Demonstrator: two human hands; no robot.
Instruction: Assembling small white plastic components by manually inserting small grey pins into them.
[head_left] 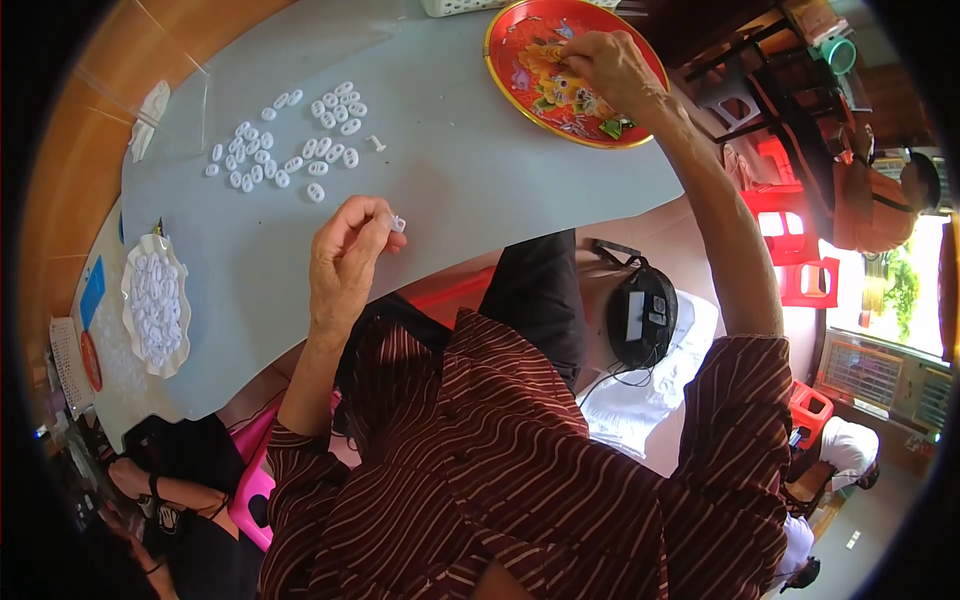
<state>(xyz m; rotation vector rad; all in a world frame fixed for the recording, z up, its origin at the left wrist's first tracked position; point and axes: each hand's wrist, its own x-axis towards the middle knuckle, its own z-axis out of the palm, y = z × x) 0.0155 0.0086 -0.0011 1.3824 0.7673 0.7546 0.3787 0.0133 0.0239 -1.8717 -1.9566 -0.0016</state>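
One small white piece [399, 224], pinched tight in the left hand [350, 255], just right of its fingers! Scattered white pieces [317, 168] lie beyond that bent wrist. Well apart, the right hand [612, 72] arches over the red tray [518, 112], arm stretched forward, fingertips down; whether they're gripping anything, I can't tell.

The left hand [350, 250] partly hides a small white piece [399, 223]; the top edge crops a white basket [462, 6].

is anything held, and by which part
The left hand pinches a small white piece by one end, the other end sticking out. Whether the right hand, over the red tray, holds anything cannot be told.
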